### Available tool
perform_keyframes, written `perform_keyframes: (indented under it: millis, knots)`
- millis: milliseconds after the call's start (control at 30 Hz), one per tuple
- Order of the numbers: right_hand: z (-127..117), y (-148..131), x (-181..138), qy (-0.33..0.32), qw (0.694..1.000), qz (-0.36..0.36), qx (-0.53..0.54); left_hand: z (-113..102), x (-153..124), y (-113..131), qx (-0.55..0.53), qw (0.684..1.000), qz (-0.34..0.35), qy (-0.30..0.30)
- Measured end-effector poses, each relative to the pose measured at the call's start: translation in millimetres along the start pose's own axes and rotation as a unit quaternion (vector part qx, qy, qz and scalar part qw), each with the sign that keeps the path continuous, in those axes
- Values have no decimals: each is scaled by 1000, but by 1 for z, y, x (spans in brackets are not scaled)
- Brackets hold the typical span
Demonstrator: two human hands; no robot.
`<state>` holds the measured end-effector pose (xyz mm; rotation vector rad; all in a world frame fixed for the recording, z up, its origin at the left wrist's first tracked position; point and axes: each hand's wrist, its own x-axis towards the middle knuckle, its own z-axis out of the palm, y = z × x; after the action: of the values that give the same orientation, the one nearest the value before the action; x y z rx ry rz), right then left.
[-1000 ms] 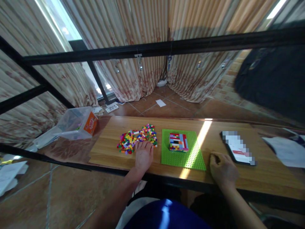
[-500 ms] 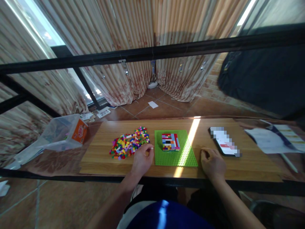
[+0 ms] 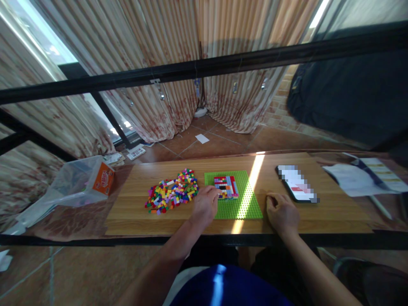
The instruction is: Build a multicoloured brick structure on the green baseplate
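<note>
Fingers (image 3: 214, 192) of the left hand (image 3: 205, 206) bunch at the near-left edge of a striped brick block (image 3: 227, 187); whether they pinch a piece cannot be told. The block sits on a green studded baseplate (image 3: 251, 187) on the wooden desk (image 3: 134, 212). Its small hard plastic bricks look light, stiff and slick, and are best gripped by the sides. A loose pile (image 3: 172, 195) lies left; the right hand (image 3: 282, 212), fingers curled, rests near a phone (image 3: 296, 189).

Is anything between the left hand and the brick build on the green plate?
Nothing visible. The left hand is at the build, by its left edge; loose bricks lie to the hand's left, and the right hand rests right of the plate.
</note>
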<state>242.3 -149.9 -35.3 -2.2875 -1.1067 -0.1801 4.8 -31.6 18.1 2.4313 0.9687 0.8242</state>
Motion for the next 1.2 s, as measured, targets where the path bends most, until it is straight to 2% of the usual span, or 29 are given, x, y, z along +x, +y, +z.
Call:
perform_keyframes:
  millis: [333,567,867,1200]
  knots:
    - [-1,-2,0,8,1000,-5,11,3,15,10,93,994,28,-56]
    - [-2,-3,0,7,1000,1,7,3,15,9,148,985,67,-57]
    - [-2,-3,0,3,1000,8,11,13,11,5,162,984,70,-18]
    - [1,1,1,10,1000,-2,-3,19,2,1,152,984,67,65]
